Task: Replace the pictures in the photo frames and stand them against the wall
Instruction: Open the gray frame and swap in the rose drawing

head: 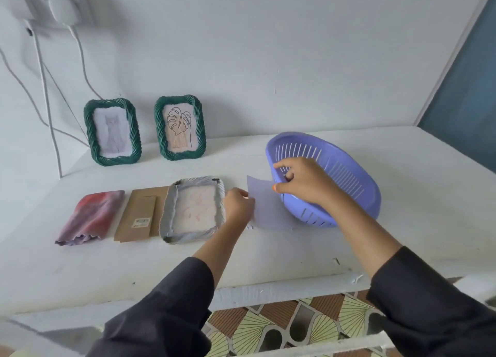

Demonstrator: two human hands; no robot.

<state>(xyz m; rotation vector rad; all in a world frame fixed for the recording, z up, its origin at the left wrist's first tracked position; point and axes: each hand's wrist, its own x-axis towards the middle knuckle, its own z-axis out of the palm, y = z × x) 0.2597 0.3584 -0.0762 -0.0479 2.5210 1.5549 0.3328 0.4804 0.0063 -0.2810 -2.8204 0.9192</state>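
**First inspector:** Where do we find the frame under work?

**Second inspector:** We record the open frame (pixel 193 209) lying face down on the counter (pixel 268 254). Its grey back is uppermost, and a paper with faint red lines sits in its recess.

**First inspector:** And the hands?

**Second inspector:** Just right of that frame, the left hand (pixel 239 205) has its grip closed on the left edge of a pale sheet (pixel 268 209). Further right, the right hand (pixel 303 182) has its grip clamped on the rim of a purple basket (pixel 349 168), fingers inside and thumb outside. The basket is tipped up on one edge. We cannot tell whether that thumb also touches the sheet.

**First inspector:** What surrounds the frame?

**Second inspector:** A cardboard backing (pixel 139 214) lies against its left side, and left of that lies a folded red-and-purple cloth (pixel 92 217). Behind the frame, two green frames stand against the wall (pixel 268 61). The leaf frame (pixel 180 128) is directly behind and the cat frame (pixel 112 132) is behind and to the left.
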